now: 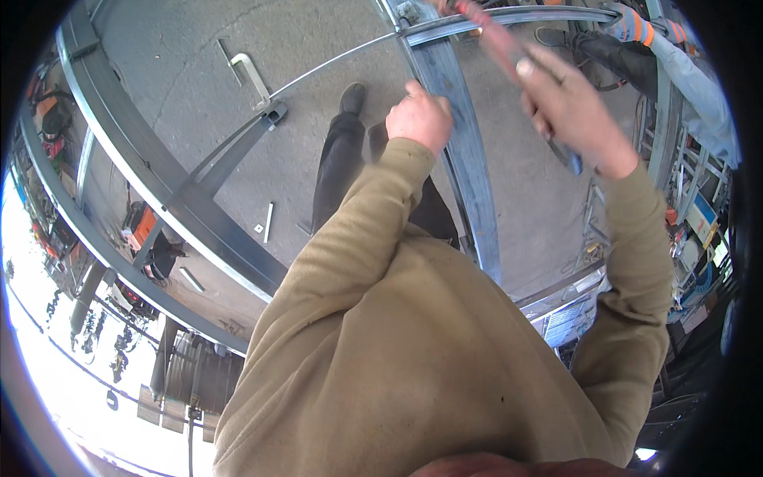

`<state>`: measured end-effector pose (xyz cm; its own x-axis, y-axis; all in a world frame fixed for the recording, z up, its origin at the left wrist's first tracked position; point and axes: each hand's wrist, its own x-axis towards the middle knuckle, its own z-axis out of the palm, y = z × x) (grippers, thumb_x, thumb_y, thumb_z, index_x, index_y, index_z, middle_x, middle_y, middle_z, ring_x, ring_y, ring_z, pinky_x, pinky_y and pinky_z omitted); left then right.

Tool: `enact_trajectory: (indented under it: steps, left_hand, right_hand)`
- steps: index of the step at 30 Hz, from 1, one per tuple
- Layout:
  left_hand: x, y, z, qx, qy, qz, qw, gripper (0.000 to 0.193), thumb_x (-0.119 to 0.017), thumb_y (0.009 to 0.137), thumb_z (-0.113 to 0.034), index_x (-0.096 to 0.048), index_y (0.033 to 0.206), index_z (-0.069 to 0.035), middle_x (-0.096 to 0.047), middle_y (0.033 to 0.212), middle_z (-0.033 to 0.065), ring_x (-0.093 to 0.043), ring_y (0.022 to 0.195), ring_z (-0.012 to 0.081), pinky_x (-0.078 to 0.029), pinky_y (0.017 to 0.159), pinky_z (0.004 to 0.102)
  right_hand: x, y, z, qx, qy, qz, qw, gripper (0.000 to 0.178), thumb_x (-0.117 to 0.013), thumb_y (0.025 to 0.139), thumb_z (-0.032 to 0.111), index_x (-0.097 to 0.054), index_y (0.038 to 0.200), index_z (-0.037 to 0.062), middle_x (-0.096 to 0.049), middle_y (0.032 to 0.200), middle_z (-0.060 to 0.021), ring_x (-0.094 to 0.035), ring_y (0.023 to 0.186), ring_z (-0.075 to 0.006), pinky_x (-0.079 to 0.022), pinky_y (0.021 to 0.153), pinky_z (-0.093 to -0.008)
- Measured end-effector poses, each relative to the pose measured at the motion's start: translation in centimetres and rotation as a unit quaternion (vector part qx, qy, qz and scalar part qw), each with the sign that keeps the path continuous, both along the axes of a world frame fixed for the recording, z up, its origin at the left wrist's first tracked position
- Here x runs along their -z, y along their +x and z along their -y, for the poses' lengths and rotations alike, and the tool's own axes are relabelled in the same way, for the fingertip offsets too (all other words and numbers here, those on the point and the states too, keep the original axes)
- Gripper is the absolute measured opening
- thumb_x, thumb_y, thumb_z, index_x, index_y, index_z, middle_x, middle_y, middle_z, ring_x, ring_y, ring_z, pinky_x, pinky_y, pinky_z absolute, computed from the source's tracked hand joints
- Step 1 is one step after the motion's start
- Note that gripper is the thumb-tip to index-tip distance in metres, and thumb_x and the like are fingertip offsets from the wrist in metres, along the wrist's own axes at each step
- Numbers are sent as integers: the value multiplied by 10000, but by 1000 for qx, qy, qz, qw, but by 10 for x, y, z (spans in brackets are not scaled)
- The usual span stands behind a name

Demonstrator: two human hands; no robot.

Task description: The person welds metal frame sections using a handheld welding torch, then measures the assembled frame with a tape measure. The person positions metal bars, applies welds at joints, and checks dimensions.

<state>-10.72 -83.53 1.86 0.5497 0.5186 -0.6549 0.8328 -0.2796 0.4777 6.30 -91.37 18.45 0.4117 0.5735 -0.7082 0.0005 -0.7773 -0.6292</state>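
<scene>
A long grey steel beam (474,199) runs from the top of the view down past my right side, meeting a crosswise steel bar (517,16) at its far end. My left hand (419,119) is closed in a fist at the beam's left edge; whatever its fingers hold is hidden. Raised to the right of the beam, my right hand (568,103) grips a red-handled, hammer-like tool (497,40), smeared by motion. The tool's far end lies near the joint of beam and bar, partly cut off by the frame's top.
At upper right, another person's gloved hand (628,25) rests at the crosswise bar's end. Wide steel beams (159,191) cross my left side. A square tube end (275,113), an angled pale bar (253,75) and a short strip (269,222) are near the floor.
</scene>
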Motion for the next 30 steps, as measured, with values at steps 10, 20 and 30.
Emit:
enact_trajectory:
  steps: [10,20,30]
  left_hand:
    - [-5,2,-2,-7,-16,-16,1000,446,-539,949,-325,-502,1117,87,-723,920,319,-724,891,470,-570,845,521]
    - [-8,2,-2,-5,-25,-15,1000,405,-522,957,-311,-461,1129,50,-730,947,315,-719,916,490,-551,881,541]
    - [-10,2,-4,-13,-36,-20,999,402,-527,955,-313,-458,1133,40,-731,952,312,-718,924,487,-547,890,537]
  right_hand:
    - [15,-79,47,145,17,-153,977,543,-483,1102,422,-514,1480,33,-470,666,33,-423,544,-52,-361,513,-227]
    - [23,-87,41,122,42,-166,978,510,-469,1103,425,-565,1382,9,-474,663,27,-425,541,-57,-370,508,-238]
    - [23,-85,32,101,29,-142,984,526,-477,1099,449,-577,1332,-11,-471,662,19,-437,546,-64,-376,511,-246]
